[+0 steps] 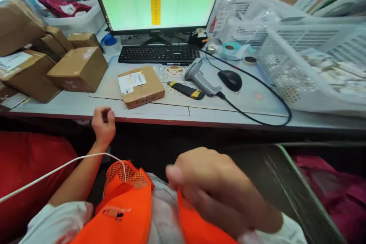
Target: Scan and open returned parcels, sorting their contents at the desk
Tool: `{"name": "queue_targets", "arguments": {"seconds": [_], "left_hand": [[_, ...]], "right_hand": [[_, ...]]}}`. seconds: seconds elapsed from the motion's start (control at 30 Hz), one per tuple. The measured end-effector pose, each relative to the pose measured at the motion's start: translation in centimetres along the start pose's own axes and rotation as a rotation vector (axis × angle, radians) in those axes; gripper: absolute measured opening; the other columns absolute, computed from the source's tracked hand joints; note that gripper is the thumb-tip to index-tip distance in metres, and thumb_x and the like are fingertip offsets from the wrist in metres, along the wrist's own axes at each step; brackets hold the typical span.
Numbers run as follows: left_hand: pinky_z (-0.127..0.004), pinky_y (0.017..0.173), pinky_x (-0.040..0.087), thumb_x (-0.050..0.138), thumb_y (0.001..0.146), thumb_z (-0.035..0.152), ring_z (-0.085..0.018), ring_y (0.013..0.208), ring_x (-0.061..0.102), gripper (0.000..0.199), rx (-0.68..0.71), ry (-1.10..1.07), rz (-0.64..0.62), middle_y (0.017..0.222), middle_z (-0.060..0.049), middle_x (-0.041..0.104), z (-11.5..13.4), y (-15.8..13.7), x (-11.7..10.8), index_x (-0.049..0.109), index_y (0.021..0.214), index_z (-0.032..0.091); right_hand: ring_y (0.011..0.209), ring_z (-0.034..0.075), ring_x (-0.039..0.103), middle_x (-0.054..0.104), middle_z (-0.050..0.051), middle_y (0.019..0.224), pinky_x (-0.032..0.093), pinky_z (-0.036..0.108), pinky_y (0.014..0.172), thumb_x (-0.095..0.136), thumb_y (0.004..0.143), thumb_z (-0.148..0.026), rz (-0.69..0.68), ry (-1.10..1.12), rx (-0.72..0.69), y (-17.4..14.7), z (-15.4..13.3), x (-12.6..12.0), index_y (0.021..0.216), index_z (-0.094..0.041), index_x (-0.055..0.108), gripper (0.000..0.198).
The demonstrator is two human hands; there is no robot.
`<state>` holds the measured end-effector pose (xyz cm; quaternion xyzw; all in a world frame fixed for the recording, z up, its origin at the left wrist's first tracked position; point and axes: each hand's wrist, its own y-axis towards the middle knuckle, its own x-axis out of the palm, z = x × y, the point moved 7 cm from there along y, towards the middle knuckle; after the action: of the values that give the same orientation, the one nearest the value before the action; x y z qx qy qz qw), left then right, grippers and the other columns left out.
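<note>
My left hand [104, 126] is at the desk's front edge with its fingers loosely curled; nothing shows in it. Closest to it on the desk lies a flat cardboard box [153, 82] with a white label on top and handwriting on its front side. My right hand [214, 183], blurred, is raised in front of the orange vest [122, 213] on my body. Its fingers are folded under, and the palm side is hidden, so I cannot make out whether anything is inside. Beyond the hands lie a yellow-and-black utility knife [186, 90] and a grey barcode scanner [201, 78].
Cardboard boxes [78, 68] are stacked at left. A monitor [183, 4] stands behind a black keyboard [159, 53]. The scanner's cable loops past a mouse [230, 80]. White baskets [300, 80] fill the right. A white cord [57, 173] crosses at lower left.
</note>
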<state>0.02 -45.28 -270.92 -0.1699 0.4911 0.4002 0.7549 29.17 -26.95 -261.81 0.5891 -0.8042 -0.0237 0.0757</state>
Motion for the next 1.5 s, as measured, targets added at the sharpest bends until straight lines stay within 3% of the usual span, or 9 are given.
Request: {"name": "queue_targets", "arguments": {"seconds": [0.07, 0.2, 0.33, 0.67, 0.8, 0.93, 1.17, 1.3, 1.5], "left_hand": [[-0.032, 0.082, 0.051, 0.053, 0.099, 0.050, -0.019, 0.080, 0.063, 0.034, -0.100, 0.182, -0.211, 0.085, -0.006, 0.067, -2.1, -4.6, -0.3, 0.065, 0.092, 0.018], [-0.035, 0.083, 0.053, 0.058, 0.095, 0.061, -0.030, 0.097, 0.072, 0.047, -0.514, 0.581, -0.827, 0.103, -0.015, 0.075, -8.5, -12.9, 2.5, 0.067, 0.107, 0.016], [-0.037, 0.084, 0.051, 0.055, 0.095, 0.066, -0.035, 0.098, 0.072, 0.052, -0.652, 0.575, -0.918, 0.097, -0.018, 0.075, -11.4, -14.1, 3.6, 0.068, 0.089, 0.017], [-0.029, 0.060, 0.031, 0.039, 0.100, 0.057, -0.014, 0.059, 0.041, 0.054, -0.489, 0.258, -0.972, 0.059, 0.001, 0.043, -6.5, -17.8, -1.7, 0.037, 0.060, 0.021], [-0.029, 0.059, 0.028, 0.040, 0.100, 0.053, -0.013, 0.057, 0.040, 0.052, -0.486, 0.217, -0.953, 0.058, 0.000, 0.046, -3.4, -20.9, -2.3, 0.043, 0.060, 0.019], [-0.030, 0.063, 0.030, 0.049, 0.099, 0.050, -0.016, 0.062, 0.049, 0.045, -0.474, 0.283, -0.851, 0.063, -0.001, 0.054, -2.0, -19.5, -2.0, 0.053, 0.067, 0.019], [-0.032, 0.080, 0.047, 0.049, 0.102, 0.053, -0.022, 0.086, 0.065, 0.039, -0.338, 0.412, -0.615, 0.091, -0.007, 0.070, -2.4, -12.2, -5.0, 0.066, 0.099, 0.019], [-0.051, 0.119, 0.037, 0.062, 0.097, 0.052, -0.034, 0.145, 0.044, 0.046, -0.216, 0.506, -0.766, 0.150, -0.012, 0.059, -5.1, -13.6, -2.1, 0.067, 0.132, 0.023], [-0.057, 0.128, 0.026, 0.051, 0.104, 0.047, -0.034, 0.157, 0.031, 0.052, -0.287, 0.544, -0.900, 0.168, -0.010, 0.041, -8.1, -16.0, 2.1, 0.061, 0.147, 0.021]], "right_hand": [[0.076, 0.013, 0.070, 0.074, 0.002, 0.089, 0.057, 0.024, 0.075, 0.053, 0.105, -0.027, 0.023, 0.109, 0.171, -1.7, 6.6, 1.1, 0.141, -0.022, 0.066, 0.038], [0.062, 0.014, 0.062, 0.069, 0.003, 0.075, 0.051, 0.026, 0.060, 0.055, 0.097, -0.037, 0.020, 0.086, 0.608, -7.0, 21.2, 6.5, 0.125, -0.013, 0.074, 0.042], [0.062, 0.017, 0.062, 0.065, 0.004, 0.071, 0.053, 0.030, 0.061, 0.057, 0.087, -0.051, -0.063, 0.225, 0.778, -10.9, 28.3, 11.3, 0.123, -0.008, 0.074, 0.059], [0.062, 0.018, 0.064, 0.068, 0.005, 0.072, 0.054, 0.031, 0.062, 0.061, 0.080, -0.057, 0.001, 0.258, 0.798, -12.8, 29.7, 10.4, 0.119, -0.010, 0.074, 0.063], [0.059, 0.017, 0.064, 0.069, 0.005, 0.070, 0.053, 0.031, 0.061, 0.059, 0.081, -0.055, -0.055, 0.209, 0.788, -13.0, 29.6, 11.0, 0.116, -0.010, 0.075, 0.060], [0.062, 0.018, 0.065, 0.069, 0.005, 0.072, 0.055, 0.031, 0.063, 0.058, 0.080, -0.056, -0.072, 0.190, 0.802, -13.2, 29.8, 11.0, 0.120, -0.010, 0.074, 0.063], [0.061, 0.017, 0.064, 0.068, 0.005, 0.071, 0.056, 0.032, 0.063, 0.061, 0.078, -0.062, 0.004, 0.226, 0.835, -13.2, 30.0, 10.4, 0.116, -0.011, 0.073, 0.065], [0.063, 0.017, 0.065, 0.070, 0.006, 0.074, 0.055, 0.031, 0.062, 0.063, 0.079, -0.064, 0.028, 0.239, 0.861, -13.0, 30.9, 10.7, 0.118, -0.009, 0.072, 0.067], [0.066, 0.018, 0.065, 0.071, 0.008, 0.081, 0.055, 0.032, 0.064, 0.061, 0.081, -0.065, 0.087, 0.218, 0.921, -13.2, 32.1, 10.8, 0.117, -0.009, 0.071, 0.067]]}}
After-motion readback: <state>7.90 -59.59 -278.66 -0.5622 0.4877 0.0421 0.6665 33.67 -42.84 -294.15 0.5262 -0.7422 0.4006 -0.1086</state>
